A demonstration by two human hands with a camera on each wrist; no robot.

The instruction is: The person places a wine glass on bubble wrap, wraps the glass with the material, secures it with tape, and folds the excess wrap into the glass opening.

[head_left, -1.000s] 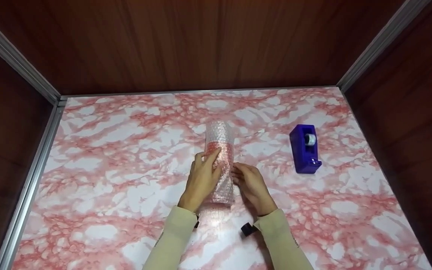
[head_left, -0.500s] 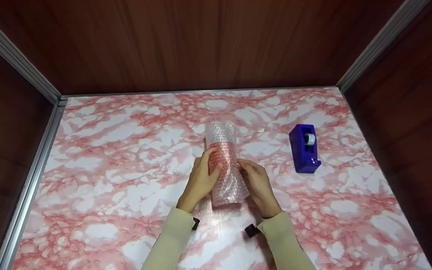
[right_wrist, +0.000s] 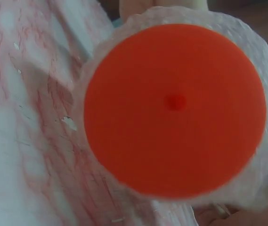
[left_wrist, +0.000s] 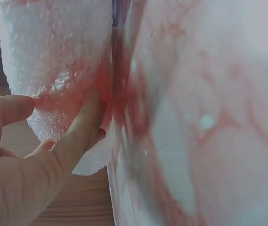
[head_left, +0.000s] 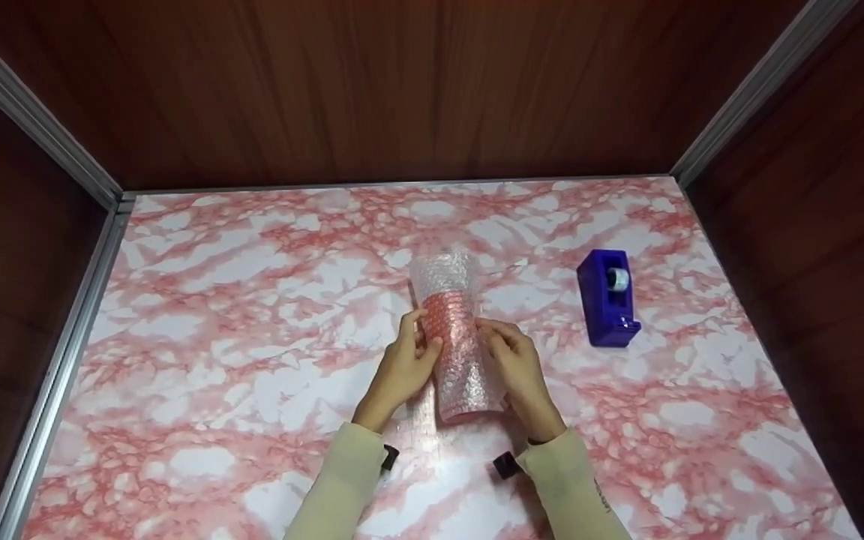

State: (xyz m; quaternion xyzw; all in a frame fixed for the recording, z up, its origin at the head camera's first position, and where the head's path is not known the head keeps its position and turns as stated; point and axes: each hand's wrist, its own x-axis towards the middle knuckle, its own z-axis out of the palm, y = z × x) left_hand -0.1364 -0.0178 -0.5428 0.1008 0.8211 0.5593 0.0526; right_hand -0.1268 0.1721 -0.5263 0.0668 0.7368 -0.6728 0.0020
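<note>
A red cylinder [head_left: 448, 319] lies in bubble wrap [head_left: 445, 271], whose far end extends past the red part. My left hand [head_left: 400, 369] holds its left side, thumb on top and fingers at the side. In the left wrist view, the fingers of that hand [left_wrist: 32, 176] spread against the bubble wrap [left_wrist: 58, 56]. My right hand [head_left: 520, 367] pinches the wrap along the right side, thumb and index finger together. The right wrist view looks at the round, flat orange-red end [right_wrist: 171, 146] of the cylinder, with a small central dimple and bubble wrap around its rim.
A purple tape dispenser [head_left: 608, 300] with a roll of clear tape stands to the right on the red-and-white marbled table [head_left: 252, 330]. Dark wood panels [head_left: 402, 90] enclose the back and both sides, with metal strips [head_left: 49, 375] at the edges.
The wrapped cylinder has turned slightly, its near end swinging right and towards me. My right hand has shifted a little right with the wrap's edge; my left fingers have slid back to its left side.
</note>
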